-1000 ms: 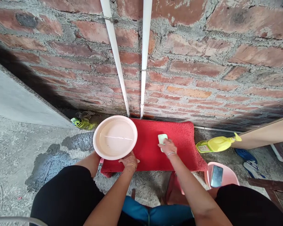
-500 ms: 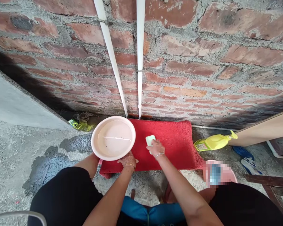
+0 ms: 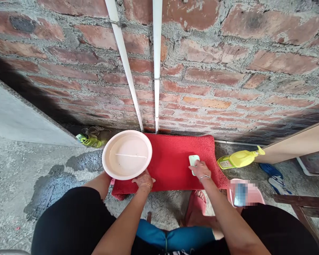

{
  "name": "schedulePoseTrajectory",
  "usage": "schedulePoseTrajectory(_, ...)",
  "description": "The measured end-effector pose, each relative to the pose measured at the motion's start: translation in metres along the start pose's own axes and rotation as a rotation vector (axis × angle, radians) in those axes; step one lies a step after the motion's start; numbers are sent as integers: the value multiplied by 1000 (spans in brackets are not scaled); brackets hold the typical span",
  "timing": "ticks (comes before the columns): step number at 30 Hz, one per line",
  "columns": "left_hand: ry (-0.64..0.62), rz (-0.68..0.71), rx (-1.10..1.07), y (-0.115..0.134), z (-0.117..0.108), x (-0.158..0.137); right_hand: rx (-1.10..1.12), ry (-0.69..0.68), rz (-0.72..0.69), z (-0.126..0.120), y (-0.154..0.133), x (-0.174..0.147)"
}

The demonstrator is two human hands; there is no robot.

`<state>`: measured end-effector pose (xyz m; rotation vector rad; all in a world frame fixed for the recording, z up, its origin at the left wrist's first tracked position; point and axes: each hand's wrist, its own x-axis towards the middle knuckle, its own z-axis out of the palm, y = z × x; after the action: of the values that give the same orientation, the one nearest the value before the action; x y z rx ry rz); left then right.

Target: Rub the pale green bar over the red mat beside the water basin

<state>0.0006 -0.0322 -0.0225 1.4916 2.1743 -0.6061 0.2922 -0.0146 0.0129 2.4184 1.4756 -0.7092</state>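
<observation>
A red mat [image 3: 172, 152] with a shaggy edge lies over a low surface against the wall. In my right hand [image 3: 201, 169] is a pale green, oblong scrubbing brush [image 3: 194, 161], its underside pressed to the mat and out of sight. My left hand [image 3: 144, 179] rests with thumb and fingers apart at the mat's near edge, against the near right side of a pale pink basin [image 3: 127, 171]; some fingertips are hidden by the rim. Water stands in the basin, which sits on the mat's left end.
A yellow pump bottle [image 3: 236, 159] lies right of the mat, above a pink tub [image 3: 258, 194] with blurred contents. Another yellow-green bottle [image 3: 89, 140] is at the far left. White pipes [image 3: 156, 71] run down the brick wall [image 3: 212, 76]. Wet patches mark the concrete floor [image 3: 7, 184].
My right hand has slid the scrubbing brush to the right across the mat. My left hand stays by the basin. A foot in a pink slipper now shows below the mat.
</observation>
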Motion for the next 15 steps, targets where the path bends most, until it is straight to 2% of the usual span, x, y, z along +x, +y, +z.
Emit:
schedulePoseTrajectory(3,26,8,-5,-1,2,0,22,-14,133,-9,35,7)
schedulePoseTrajectory(6,31,11,-1,-1,2,-1,13,2,152,-8,25,2)
schedulePoseTrajectory(8,25,7,6,0,0,-2,10,21,81,0,-4,-9)
schedulePoseTrajectory(13,8,-10,13,0,-4,-3,24,-7,-273,37,-110,-51)
schedulePoseTrajectory(15,-2,-8,16,0,-5,-3,16,-23,-379,49,-140,-64)
